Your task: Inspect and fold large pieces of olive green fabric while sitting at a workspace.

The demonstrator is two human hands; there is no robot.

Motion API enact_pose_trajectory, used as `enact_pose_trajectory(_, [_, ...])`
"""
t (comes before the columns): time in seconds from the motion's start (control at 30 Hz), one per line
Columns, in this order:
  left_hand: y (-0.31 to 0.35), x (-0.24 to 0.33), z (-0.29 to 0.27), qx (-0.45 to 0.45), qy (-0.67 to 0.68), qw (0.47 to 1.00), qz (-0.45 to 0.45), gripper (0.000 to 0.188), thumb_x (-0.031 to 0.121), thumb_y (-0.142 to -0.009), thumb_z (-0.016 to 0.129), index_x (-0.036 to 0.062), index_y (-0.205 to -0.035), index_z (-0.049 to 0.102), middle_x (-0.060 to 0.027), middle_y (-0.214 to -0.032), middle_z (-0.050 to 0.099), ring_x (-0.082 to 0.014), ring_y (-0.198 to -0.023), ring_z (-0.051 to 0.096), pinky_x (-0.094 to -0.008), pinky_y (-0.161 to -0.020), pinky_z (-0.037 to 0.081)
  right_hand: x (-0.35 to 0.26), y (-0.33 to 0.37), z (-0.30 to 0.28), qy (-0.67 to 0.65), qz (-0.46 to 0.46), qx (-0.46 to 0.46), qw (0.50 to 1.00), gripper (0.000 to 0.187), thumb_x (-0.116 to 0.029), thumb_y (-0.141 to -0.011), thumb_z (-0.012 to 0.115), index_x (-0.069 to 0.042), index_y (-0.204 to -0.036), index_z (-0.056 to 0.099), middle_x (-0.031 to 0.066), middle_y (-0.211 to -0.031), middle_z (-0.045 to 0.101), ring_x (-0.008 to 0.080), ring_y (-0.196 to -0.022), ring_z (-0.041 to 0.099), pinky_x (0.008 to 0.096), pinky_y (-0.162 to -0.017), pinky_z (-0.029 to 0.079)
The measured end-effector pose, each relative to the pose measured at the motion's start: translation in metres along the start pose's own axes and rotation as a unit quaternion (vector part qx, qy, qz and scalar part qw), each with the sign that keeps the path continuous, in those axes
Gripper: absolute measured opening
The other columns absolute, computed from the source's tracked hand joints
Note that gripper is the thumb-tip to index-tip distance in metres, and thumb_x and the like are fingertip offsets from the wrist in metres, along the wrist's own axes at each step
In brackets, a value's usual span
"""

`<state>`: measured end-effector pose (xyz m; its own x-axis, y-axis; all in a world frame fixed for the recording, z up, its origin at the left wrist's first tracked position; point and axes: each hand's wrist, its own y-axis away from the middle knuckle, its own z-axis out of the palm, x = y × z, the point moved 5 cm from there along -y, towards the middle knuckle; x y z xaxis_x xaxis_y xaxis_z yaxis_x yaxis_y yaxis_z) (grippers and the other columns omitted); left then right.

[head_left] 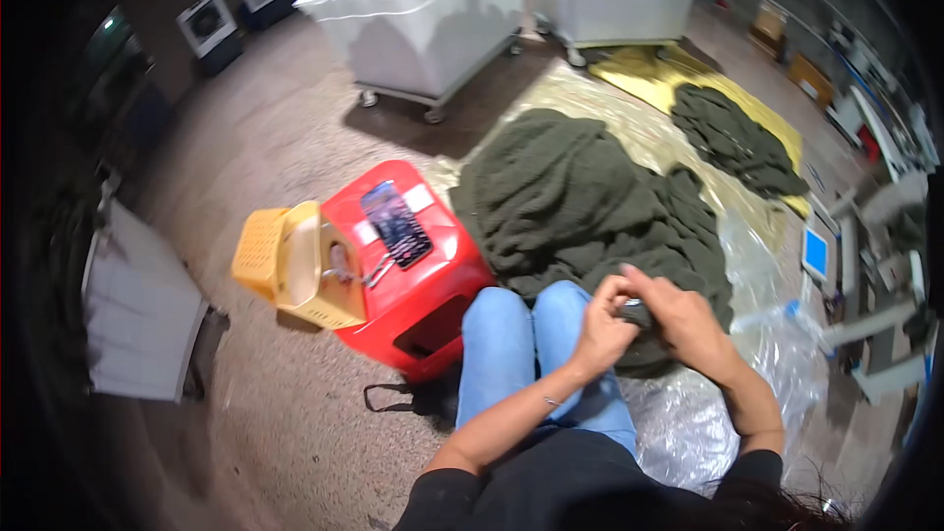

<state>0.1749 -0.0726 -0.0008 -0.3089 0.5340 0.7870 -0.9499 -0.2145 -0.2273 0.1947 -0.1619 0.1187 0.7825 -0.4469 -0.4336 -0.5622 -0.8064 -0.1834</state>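
Over my right knee, my left hand (604, 332) and my right hand (680, 319) meet with fingers bent inward. Both pinch a bit of dark green knit cloth (647, 352), which hangs down between and below them. A small shiny spot shows at the pinch, too small to make out. In front of my knees lies a large heap of the same dark green knit cloth (570, 197), spread on clear plastic sheeting (688, 423).
Left of my knees stands a red plastic stool (452, 265) with a phone (396, 223) on it. Yellow baskets (258, 254) adjoin it. White wheeled bins (433, 29) stand beyond the heap; another white bin (143, 305) is far left. A smaller green pile (733, 138) lies on yellow sheeting (629, 79).
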Motion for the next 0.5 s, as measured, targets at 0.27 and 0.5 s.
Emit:
enact_pose_trajectory(0.27, [0.02,-0.063,0.044,-0.064,-0.122,0.981,-0.138,0.056,0.014,-0.084,0.071,0.0061,-0.129,0.039,-0.0138,-0.129,0.043,-0.0209,-0.115,0.05,-0.0316,-0.088,0.05,-0.026,-0.004,-0.114,0.077,-0.019,0.152,0.985,0.046,0.009,-0.055,0.05,0.0,-0.098,0.059,0.0179,-0.086,0.061,0.0377,-0.08,0.061,0.033,-0.07,0.048])
enact_pose_trajectory(0.5, [-0.03,-0.065,0.071,0.095,-0.354,0.922,0.125,0.066,0.019,-0.079,0.072,-0.0019,-0.129,0.034,-0.024,-0.123,0.04,-0.0414,-0.116,0.043,-0.0426,-0.1,0.036,-0.088,-0.022,-0.19,0.068,-0.252,0.29,0.921,0.032,-0.024,-0.088,0.068,-0.006,-0.114,0.067,0.0117,-0.101,0.07,0.0225,-0.086,0.068,0.0284,-0.082,0.053])
